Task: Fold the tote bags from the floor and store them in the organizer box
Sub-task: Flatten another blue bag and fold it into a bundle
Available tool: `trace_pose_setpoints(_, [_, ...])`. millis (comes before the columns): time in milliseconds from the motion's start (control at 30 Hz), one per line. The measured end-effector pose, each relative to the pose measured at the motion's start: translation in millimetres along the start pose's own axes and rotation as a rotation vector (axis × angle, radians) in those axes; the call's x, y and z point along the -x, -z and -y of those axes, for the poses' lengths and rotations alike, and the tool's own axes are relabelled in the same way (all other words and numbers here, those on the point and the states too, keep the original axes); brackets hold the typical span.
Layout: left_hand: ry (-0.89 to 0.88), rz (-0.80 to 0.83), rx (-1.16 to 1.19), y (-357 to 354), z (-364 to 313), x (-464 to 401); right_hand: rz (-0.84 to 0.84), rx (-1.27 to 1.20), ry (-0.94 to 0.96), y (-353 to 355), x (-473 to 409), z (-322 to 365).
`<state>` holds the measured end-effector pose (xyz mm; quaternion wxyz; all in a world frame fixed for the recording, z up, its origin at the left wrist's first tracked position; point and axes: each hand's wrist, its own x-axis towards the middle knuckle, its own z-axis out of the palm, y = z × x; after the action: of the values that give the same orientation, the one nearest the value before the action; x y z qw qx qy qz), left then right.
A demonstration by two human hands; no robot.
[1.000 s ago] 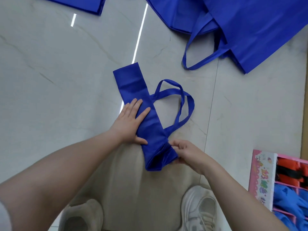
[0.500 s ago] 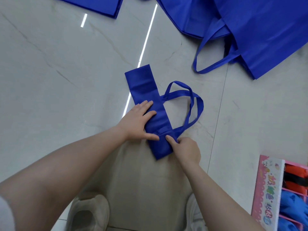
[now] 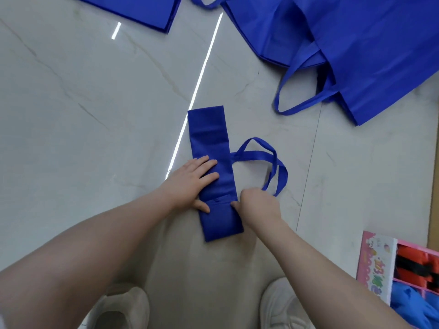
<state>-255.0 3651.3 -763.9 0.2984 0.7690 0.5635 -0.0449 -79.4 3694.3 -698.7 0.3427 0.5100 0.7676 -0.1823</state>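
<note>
On the pale floor (image 3: 95, 115) at centre frame lies one bag (image 3: 213, 167) folded into a narrow strip, its two handles (image 3: 263, 160) looping out to the right, with two unfolded bags at the top: one (image 3: 133, 10) upper left, one (image 3: 370, 43) upper right. The box (image 3: 377, 264) sits at the lower right edge, holding orange and blue cloth, and two white shoes (image 3: 280, 305) show at the bottom. The left hand (image 3: 190, 184) presses flat on the strip's left side with straight fingers (image 3: 206, 162), while the right hand (image 3: 259, 205) is curled at the strip's right edge, its thumb touching the fold; whether it pinches the cloth or a handle I cannot tell.
</note>
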Motion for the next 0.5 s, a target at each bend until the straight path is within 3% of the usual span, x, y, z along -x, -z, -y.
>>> trace_pose_setpoints(100, [-0.01,0.002,-0.036,0.8,-0.3,-3.5,-0.288,0.014,0.15,32.1,-14.8,9.6])
trace_pose_setpoints(167, [-0.024,0.006,-0.053,1.5,-1.9,-6.4,-0.372,-0.067,0.29,45.2,-33.5,16.0])
trace_pose_setpoints(267, [-0.01,0.001,-0.069,-3.2,1.2,-8.1,-0.361,-0.036,0.38,53.8,-70.1,27.7])
trace_pose_setpoints(500, [-0.015,-0.011,-0.136,-7.3,2.9,-3.9,-0.276,-0.01,0.38,64.1,-123.7,34.2])
